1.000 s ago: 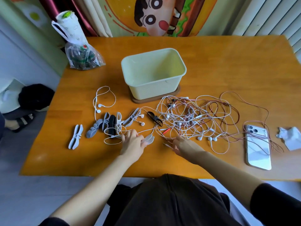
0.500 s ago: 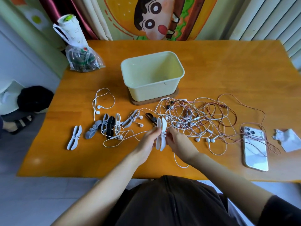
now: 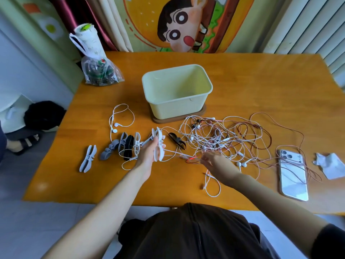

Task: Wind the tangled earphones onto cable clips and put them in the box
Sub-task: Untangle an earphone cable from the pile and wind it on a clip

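The left hand [image 3: 148,155] grips a white cable clip [image 3: 158,144] that hides most of its fingers. The right hand [image 3: 214,161] is blurred at the fingertips, so which strand it pinches cannot be told. The earphones [image 3: 224,139] cross too densely to count the pairs. The grey and black clips [image 3: 127,144] overlap, their number unclear. The box [image 3: 177,107] covers most of the brown board [image 3: 164,121] beneath it. The plastic bag [image 3: 101,73] blurs its contents. The tabletop [image 3: 261,81] runs off the right edge, and 1 sandalled foot [image 3: 24,143] is cut off at the left.
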A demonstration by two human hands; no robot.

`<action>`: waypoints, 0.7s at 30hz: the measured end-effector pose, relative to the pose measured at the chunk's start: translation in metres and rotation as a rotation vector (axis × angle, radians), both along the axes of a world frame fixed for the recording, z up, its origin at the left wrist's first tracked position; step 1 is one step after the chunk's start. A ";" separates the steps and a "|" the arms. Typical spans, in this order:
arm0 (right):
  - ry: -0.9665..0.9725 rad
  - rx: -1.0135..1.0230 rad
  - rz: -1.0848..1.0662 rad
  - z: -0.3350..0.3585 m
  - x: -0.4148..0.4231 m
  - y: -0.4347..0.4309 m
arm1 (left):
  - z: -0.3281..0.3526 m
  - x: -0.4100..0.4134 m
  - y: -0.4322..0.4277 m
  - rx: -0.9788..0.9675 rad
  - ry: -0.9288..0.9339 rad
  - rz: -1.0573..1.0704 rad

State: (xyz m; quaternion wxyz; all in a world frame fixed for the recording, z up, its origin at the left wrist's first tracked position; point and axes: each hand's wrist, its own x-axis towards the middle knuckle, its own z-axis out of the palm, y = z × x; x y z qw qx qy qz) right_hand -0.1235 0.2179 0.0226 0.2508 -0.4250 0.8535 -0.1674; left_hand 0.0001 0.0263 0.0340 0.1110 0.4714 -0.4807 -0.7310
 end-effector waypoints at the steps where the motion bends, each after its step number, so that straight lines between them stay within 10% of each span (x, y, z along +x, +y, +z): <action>1: 0.010 0.013 -0.019 0.001 -0.004 0.002 | -0.004 0.003 -0.004 -0.028 -0.052 -0.020; 12: 0.022 -0.283 -0.241 0.040 -0.017 -0.023 | -0.027 -0.002 -0.003 -0.608 -0.515 -0.574; 21: -0.080 -0.549 -0.305 0.081 -0.014 -0.053 | 0.017 -0.032 0.055 -0.521 0.169 -0.610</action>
